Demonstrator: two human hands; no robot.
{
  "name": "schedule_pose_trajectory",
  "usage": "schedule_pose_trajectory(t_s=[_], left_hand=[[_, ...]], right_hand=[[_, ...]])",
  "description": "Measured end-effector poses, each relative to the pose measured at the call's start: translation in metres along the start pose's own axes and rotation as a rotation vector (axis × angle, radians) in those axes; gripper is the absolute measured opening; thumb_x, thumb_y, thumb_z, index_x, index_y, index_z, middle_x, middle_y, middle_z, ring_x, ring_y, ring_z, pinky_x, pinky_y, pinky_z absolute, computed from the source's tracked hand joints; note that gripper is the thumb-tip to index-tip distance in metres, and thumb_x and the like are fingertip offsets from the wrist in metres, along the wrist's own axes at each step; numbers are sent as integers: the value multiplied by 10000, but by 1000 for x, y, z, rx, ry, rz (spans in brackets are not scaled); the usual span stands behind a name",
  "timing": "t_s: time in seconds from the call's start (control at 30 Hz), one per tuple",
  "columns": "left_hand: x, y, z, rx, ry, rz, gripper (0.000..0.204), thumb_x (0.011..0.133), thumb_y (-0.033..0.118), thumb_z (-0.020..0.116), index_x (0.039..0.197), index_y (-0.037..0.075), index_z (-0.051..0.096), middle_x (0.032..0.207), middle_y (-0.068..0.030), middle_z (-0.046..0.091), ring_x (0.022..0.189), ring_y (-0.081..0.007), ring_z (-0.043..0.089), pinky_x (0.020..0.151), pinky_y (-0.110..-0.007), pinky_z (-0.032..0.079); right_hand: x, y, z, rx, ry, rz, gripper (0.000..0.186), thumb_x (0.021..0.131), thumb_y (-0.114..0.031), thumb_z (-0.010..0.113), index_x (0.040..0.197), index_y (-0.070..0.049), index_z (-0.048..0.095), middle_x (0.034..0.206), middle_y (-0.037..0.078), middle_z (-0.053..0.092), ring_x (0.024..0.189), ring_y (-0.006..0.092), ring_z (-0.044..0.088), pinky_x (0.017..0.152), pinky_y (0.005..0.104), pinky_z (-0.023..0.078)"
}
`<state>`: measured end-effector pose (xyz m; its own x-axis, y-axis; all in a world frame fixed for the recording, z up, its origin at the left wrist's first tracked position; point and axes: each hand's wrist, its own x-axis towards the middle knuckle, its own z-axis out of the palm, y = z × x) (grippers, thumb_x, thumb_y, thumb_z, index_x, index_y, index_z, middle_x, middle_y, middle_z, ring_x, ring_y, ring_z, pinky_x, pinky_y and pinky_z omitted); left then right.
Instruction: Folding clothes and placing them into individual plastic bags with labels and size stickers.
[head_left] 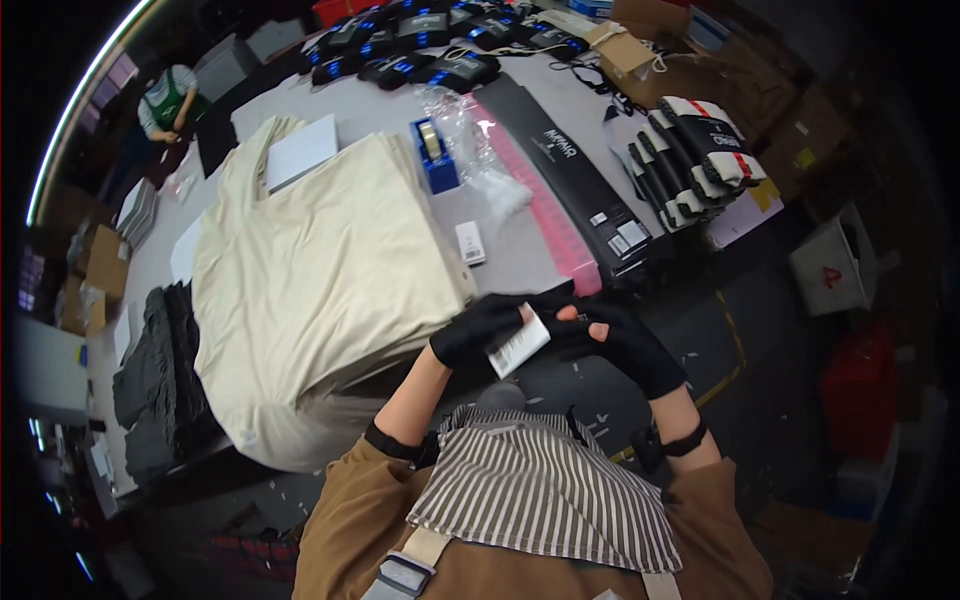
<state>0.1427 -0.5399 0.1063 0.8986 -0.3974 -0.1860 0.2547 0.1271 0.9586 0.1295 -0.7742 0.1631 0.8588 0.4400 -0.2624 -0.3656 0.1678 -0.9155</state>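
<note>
Both my hands wear black gloves with bare fingertips, and they are close together at the table's front edge. My left hand [480, 332] pinches a white tag [520, 343] with printing on it. Just to its right, my right hand [632, 345] has its fingers bent toward the tag. Something dark lies between the hands, and I cannot make out what the right fingers hold against it. Left of my hands rests a pile of cream-coloured garments [310, 255]. Another white label card [470, 243] lies on the table beyond my left hand.
Ahead are a blue tape dispenser [433, 155], clear plastic wrap [490, 185], a long black package [565, 165] and a pink strip [540, 205]. Banded socks [700, 150] stack at right; dark packs [420, 45] lie behind. A person [170, 105] is far left.
</note>
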Motion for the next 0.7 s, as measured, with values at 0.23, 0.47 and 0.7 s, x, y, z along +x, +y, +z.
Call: schedule_pose_trajectory(t_s=[0.23,0.47,0.7], left_hand=[[-131,4,-21,-106,174,-80,298,900,250,552,1063,6,605,815,-12,609,721,-71,538,642,-221,433],[-201,10,-78,201,911,313,253,917,208,531,1052,20,633,813,-61,659,707,-98,590,653,-238,462],[-277,15,-206,306,1108,314,251,907,217,547,1043,33,649,826,-109,680,704,-141,626,638,-264,470]], right_hand=[[23,22,104,-472,-187,-279,201,880,-160,535,931,13,623,856,57,619,787,117,565,697,250,434],[73,46,232,-734,-425,-570,178,857,-142,553,817,30,580,701,121,524,682,219,532,631,310,414],[158,87,382,-862,-715,-605,190,841,-166,578,794,14,536,674,99,465,615,243,468,582,337,391]])
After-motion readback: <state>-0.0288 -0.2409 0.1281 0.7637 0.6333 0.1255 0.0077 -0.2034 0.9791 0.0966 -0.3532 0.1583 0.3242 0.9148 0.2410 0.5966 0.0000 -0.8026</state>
